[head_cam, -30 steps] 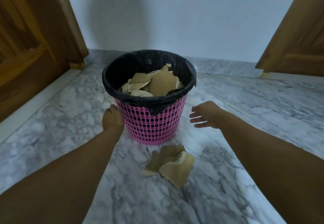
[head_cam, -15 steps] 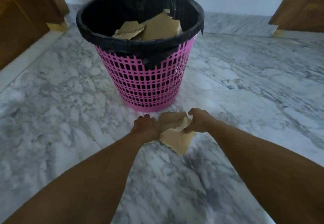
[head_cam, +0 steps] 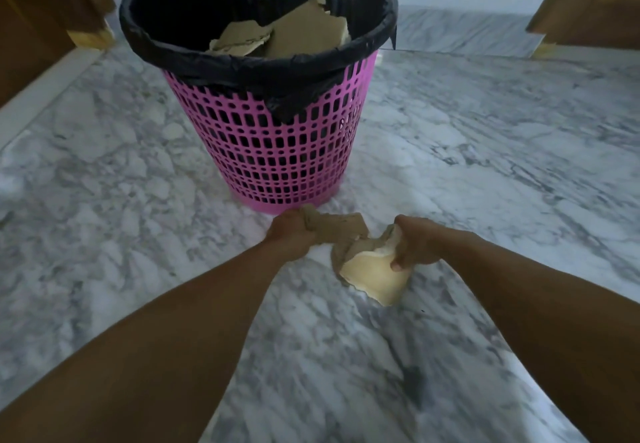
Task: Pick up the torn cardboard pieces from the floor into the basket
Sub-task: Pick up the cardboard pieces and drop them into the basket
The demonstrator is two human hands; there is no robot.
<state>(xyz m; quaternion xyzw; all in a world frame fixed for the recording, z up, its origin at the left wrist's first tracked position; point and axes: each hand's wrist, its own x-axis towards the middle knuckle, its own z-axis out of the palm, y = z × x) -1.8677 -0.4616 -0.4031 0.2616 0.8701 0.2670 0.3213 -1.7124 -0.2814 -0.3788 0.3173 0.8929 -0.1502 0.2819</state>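
Pink basket stands just beyond both hands; left hand grips one cardboard piece, right hand pinches another piece.

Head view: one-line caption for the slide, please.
Left hand and right hand grip torn cardboard pieces on marble floor before the pink basket.

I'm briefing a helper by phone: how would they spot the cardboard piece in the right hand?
Find the pink basket on the marble floor. In front of its base, the right hand pinches the pale cardboard piece. It is cream-coloured, unlike the crumpled brown piece in the left hand.
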